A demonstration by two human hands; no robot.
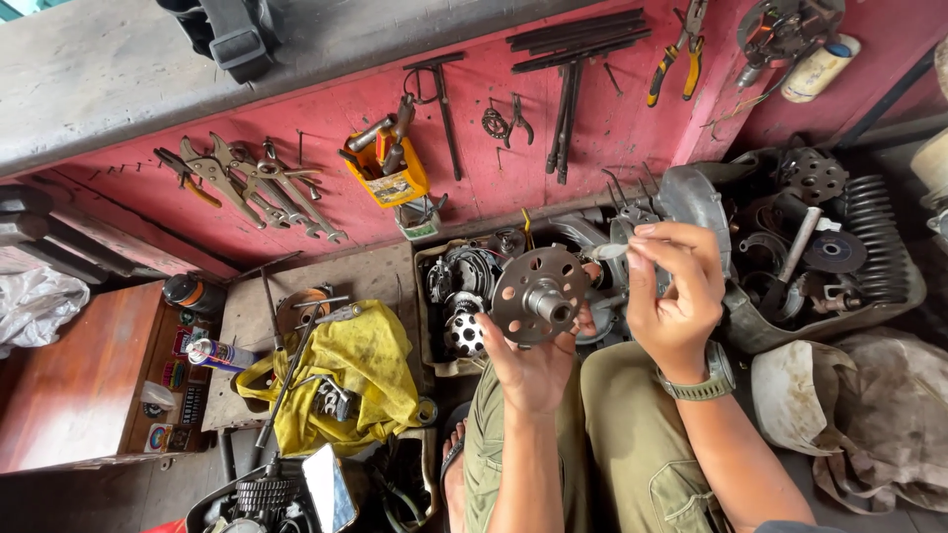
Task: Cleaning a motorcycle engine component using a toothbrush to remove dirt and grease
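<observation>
My left hand [533, 363] holds up a round metal hub disc [539, 293] with several holes and a short centre shaft, fingers cupped behind it. My right hand [673, 291], with a watch on its wrist, is raised just right of the disc and pinches a small pale part [610, 252] between thumb and fingertips. Both hands are above my knees in olive trousers [632, 434]. Behind the disc lies a tray of dark engine parts [464, 286].
A red wall board [474, 128] carries hanging pliers, wrenches and rods. A yellow cloth [365, 370] with tools lies at the left beside a spray can [219, 353]. A tub of greasy parts and a coil spring [869, 247] stands at the right, with dirty sacks below.
</observation>
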